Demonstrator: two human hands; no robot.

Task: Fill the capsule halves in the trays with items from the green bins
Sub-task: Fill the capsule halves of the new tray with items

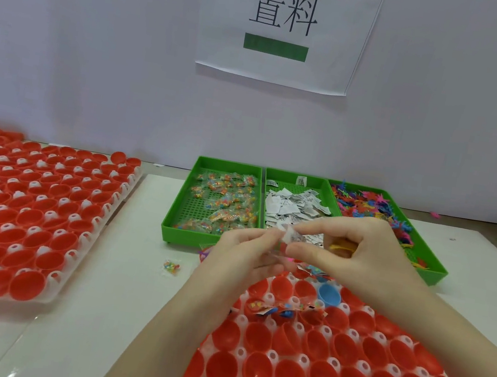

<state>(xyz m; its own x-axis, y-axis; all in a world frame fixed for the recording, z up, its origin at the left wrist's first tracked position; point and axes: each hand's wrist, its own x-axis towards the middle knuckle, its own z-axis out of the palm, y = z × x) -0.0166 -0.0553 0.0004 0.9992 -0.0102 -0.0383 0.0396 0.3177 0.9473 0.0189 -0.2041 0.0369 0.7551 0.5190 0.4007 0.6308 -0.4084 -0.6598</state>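
Both my hands meet above the far edge of the near tray (pixel 273 358) of red capsule halves. My left hand (pixel 245 254) and my right hand (pixel 356 256) pinch a small clear packet with paper (pixel 286 237) between their fingertips. My right hand also holds yellow bits under its curled fingers. A few halves in the tray's far rows hold small items (pixel 284 310). Three green bins stand behind: candy packets (pixel 225 204), white paper slips (pixel 293 204), colourful plastic figures (pixel 367 206).
A second tray (pixel 76 254) of red capsule halves lies at the left. A blue capsule half (pixel 329 294) sits among the red ones. One loose packet (pixel 171 267) lies on the white mat. A white wall with a paper sign rises behind the bins.
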